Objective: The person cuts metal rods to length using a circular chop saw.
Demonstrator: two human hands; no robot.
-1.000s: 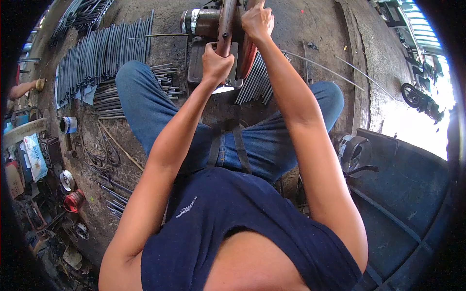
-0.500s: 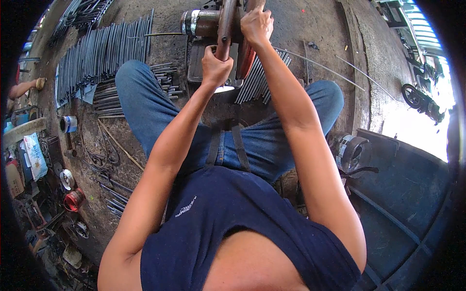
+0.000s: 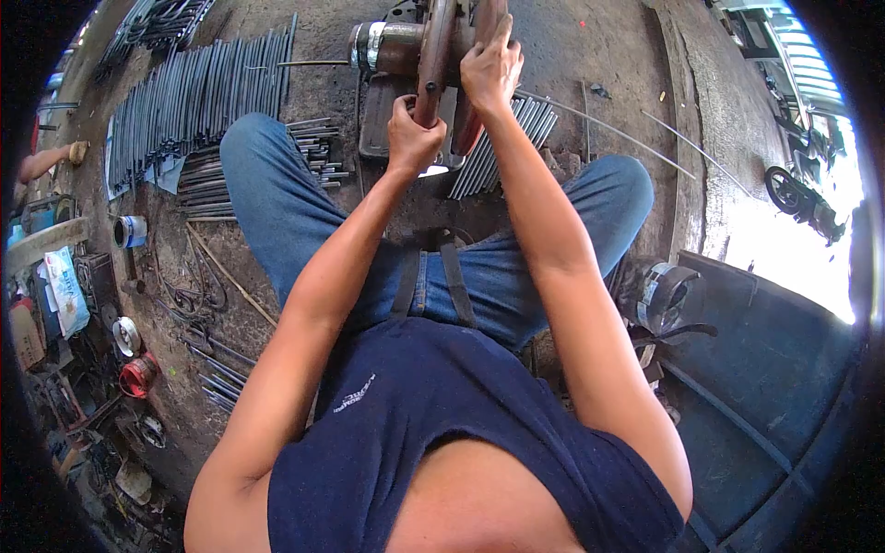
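My left hand (image 3: 415,136) is closed round the lower end of a rusty brown metal bar (image 3: 433,69), part of a machine in front of me. My right hand (image 3: 492,72) lies on a brown, curved part (image 3: 490,17) beside that bar. One finger stretches forward along it; the other fingers are partly hidden. Below this hand a reddish, disc-like edge (image 3: 467,134) shows. A dark cylinder (image 3: 395,48) with a silver band sticks out left of the bar, above a dark metal base (image 3: 376,120).
Rows of dark metal rods (image 3: 207,92) lie on the floor at left, and more rods (image 3: 502,147) lie beyond the machine base. Tools and clutter (image 3: 83,313) fill the left edge. A dark blue panel (image 3: 765,369) stands at right. Another person's arm (image 3: 53,164) shows far left.
My right hand has slid a little toward me along the brown part, and a finger now points forward. My left hand keeps its hold; the bar has shifted slightly.
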